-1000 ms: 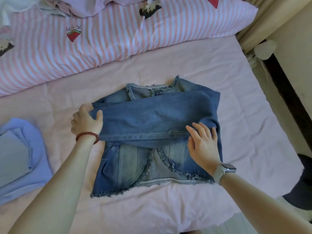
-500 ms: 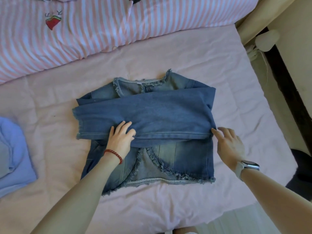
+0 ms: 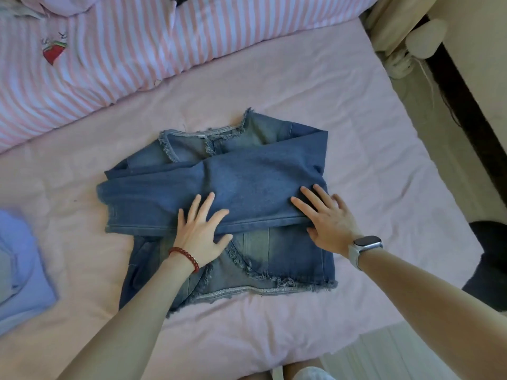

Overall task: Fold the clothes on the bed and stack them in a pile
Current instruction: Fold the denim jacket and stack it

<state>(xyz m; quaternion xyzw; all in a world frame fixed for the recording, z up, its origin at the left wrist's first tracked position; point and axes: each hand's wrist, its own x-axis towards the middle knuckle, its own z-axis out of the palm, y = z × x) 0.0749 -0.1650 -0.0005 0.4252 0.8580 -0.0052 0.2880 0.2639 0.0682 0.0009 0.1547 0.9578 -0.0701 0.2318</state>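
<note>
both palms flat on a half-folded denim jacket

denim jacket (image 3: 219, 193) lies in the middle of the pink bed sheet (image 3: 343, 111), collar toward the striped duvet (image 3: 115, 50), frayed hem toward the person. a sleeve is folded across the chest, running side to side, its cuff end reaching past the jacket's left edge.

left hand (image 3: 201, 234): fingers straight and spread, palm down on the lower edge of the folded sleeve, thumb lying over the jacket front below it. gripping nothing. red bead bracelet (image 3: 184, 256) at the wrist.

right hand (image 3: 327, 219): also flat, fingers spread, pressing the sleeve near the jacket's right side; thumb toward the sleeve's lower seam. holds nothing. smartwatch (image 3: 366, 244) with pale strap on the wrist.

the two hands are apart, a stretch of sleeve between them.

light blue garment (image 3: 20, 272) lies at the left edge of the sheet, well apart from the jacket, partly cut off by the frame. duvet carries a strawberry print (image 3: 53, 52). a white rounded object (image 3: 425, 37) with a cord sits beside the bed at upper right; what it is cannot be told.
</note>
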